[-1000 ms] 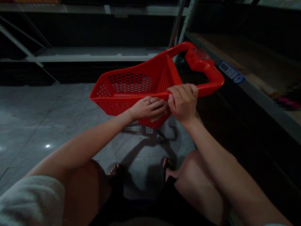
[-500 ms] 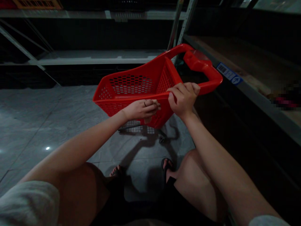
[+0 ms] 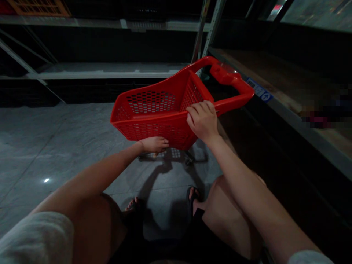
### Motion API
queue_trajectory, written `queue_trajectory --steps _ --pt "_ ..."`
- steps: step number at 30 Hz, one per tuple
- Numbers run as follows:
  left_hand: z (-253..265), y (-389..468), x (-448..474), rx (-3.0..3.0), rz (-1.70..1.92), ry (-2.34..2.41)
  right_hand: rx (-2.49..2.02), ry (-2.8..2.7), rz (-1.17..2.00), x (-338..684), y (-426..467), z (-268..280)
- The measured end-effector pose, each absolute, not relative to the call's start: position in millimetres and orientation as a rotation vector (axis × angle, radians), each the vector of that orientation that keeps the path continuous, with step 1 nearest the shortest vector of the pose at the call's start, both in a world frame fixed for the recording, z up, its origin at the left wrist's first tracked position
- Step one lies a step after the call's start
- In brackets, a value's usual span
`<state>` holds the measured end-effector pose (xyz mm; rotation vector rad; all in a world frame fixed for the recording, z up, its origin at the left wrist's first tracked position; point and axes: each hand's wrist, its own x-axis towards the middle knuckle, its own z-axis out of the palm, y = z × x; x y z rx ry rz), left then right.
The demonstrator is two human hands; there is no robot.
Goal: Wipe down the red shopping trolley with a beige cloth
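A red plastic shopping cart (image 3: 170, 117) with perforated walls stands tilted in front of me, its inside bare where I can see it. My right hand (image 3: 203, 119) is wrapped over the near top rim, close to where the handle joins. Lower down, my left hand (image 3: 155, 144), with a dark ring on one finger, is beside the near wall's bottom edge. Its fingers are curled together and their tips are partly hidden, so what they hold, if anything, does not show. The looped red handle (image 3: 233, 101) extends to the right.
Behind the cart runs a metal shelf rack (image 3: 110, 75), with an orange crate (image 3: 41, 7) higher up. At right is a long dark shelf (image 3: 297, 121) bearing a blue label (image 3: 260, 90). My feet, in black flip-flops (image 3: 192, 198), stand on the grey tiled floor (image 3: 35, 146).
My left hand has moved down and left, from near the upper rim to the cart's lower edge. My right hand has slid slightly left along the rim. The view has shifted a little.
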<state>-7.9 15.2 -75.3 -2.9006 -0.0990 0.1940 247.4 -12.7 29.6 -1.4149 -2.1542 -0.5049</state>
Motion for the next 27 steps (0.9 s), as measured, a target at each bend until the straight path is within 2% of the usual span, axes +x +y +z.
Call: queue_trajectory --steps 5,8,11,15,18,22,27 --pt "-3.7 36.8 -7.2 -2.661 -0.361 -0.302 -1.362 -2.226 -0.496 233.4 -16.0 28.0" --pt "11.5 41.5 -5.3 -2.524 -0.573 -0.512 -1.374 -2.199 -0.471 235.4 -14.2 29.2" --pt "-13.7 36.2 -12.9 -2.597 -0.527 -0.526 -1.362 -2.198 -0.439 238.9 -11.7 30.7" --pt "-69.7 18.3 -32.4 -2.778 -0.15 -0.4 -1.335 -2.218 -0.433 241.1 -8.7 30.8" --pt "-85.5 7.9 -48.4 -2.835 -0.007 -0.253 -1.345 -2.207 -0.421 241.9 -7.5 29.6" --pt "-48.0 3.2 -65.3 -2.755 -0.006 -0.247 -1.406 -2.104 -0.432 250.4 -6.6 27.3" --pt "11.8 -5.4 -60.2 -2.465 -0.468 -0.672 -1.525 -1.925 -0.468 266.3 -8.5 26.6"
